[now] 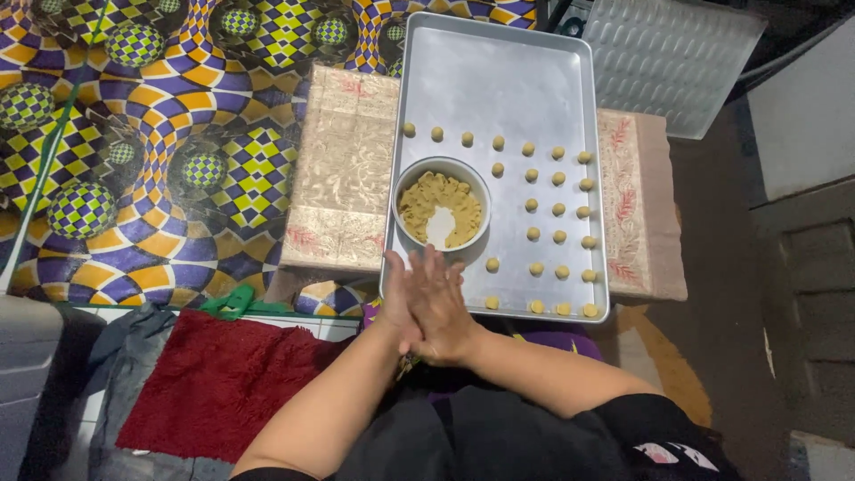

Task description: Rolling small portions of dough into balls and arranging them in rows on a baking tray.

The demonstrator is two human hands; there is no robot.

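Both hands pressed palm to palm at 6 o'clock of the tray: right hand point(445, 307) on top, left hand point(398, 303) under, fingers flat and pointing to 12. Whatever sits between the palms is hidden; likely a dough bit, but can't tell. Neither hand is clenched.

Layout: metal tray point(485, 80) rests on a low table w/ beige patterned cloth point(343, 178). White bowl point(441, 203) at tray's 7–8 o'clock, just past the fingertips, holds yellow dough pieces point(419, 205) w/ a bare white patch at centre. Dough balls point(558, 207) in rows fill the tray's 3–5 o'clock quarter, plus one row across the middle; the 12 o'clock half is bare metal.

Risks (judgement):
- Fingertips near the bowl rim. A forward push could knock the bowl, sliding it into the nearest balls at its 4 o'clock.
- Tray overhangs the table edge at 6 o'clock, approx. under the wrists. Downward pressure there could tip it; balls would roll.
- Balls near the 3 o'clock rim sit close together; a careless placement could squash or merge neighbours.
- Red rug point(223, 379) and dark cloth lie below at 7 o'clock; a dropped piece would pick up lint.
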